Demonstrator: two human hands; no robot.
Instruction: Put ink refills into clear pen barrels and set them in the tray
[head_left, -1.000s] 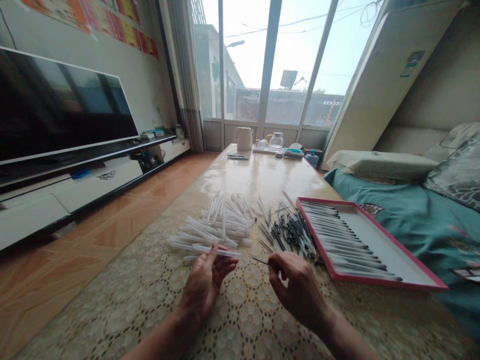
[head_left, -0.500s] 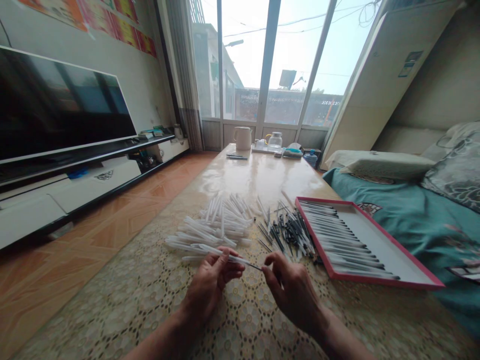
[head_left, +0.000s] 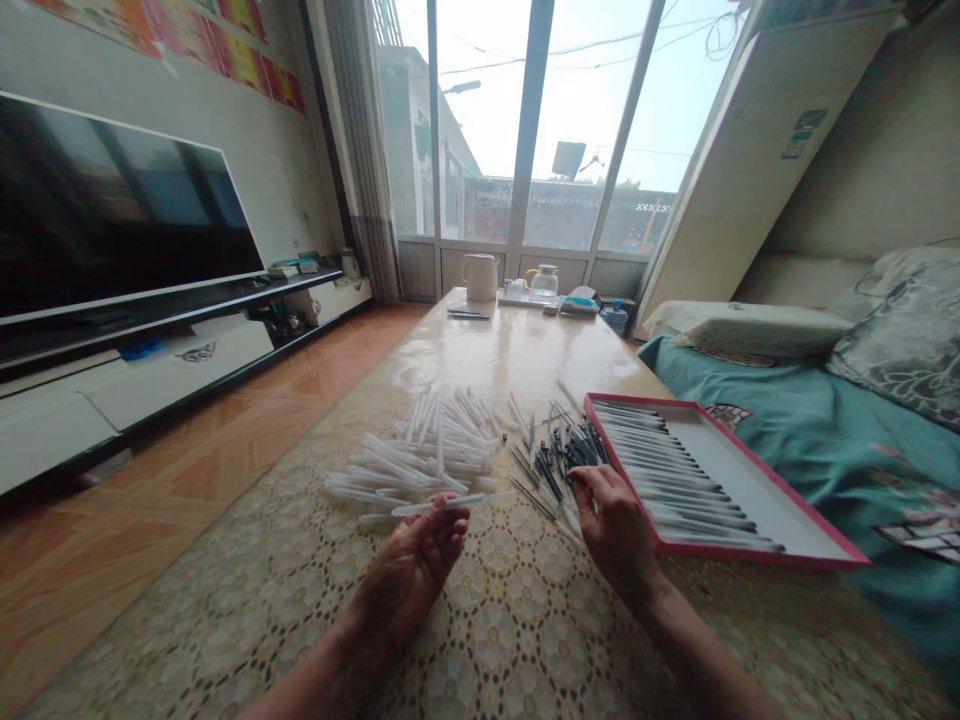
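My left hand [head_left: 421,545] is closed around a white pen barrel [head_left: 472,500], which lies nearly level between thumb and fingers with its thin end pointing right. Just behind it spreads a heap of loose white pen barrels [head_left: 409,455]. My right hand [head_left: 611,520] reaches over a pile of black pen caps and thin dark refills [head_left: 555,455], thumb and fingertips pinched together at its near right edge. Whatever those fingertips grip is too small or hidden to make out.
Right of the pile, a shallow pink-rimmed box [head_left: 750,470] holds a row of capped pens [head_left: 675,470]. At the table's far end stand a beige jug [head_left: 480,278], a glass jar [head_left: 545,280] and a tissue pack [head_left: 580,304]. A teal-covered sofa [head_left: 720,385] borders the right side.
My right hand has left the barrel's end and moved right, onto the black pile. The dark rod at that end no longer shows. My left hand keeps the barrel, now turned more level.
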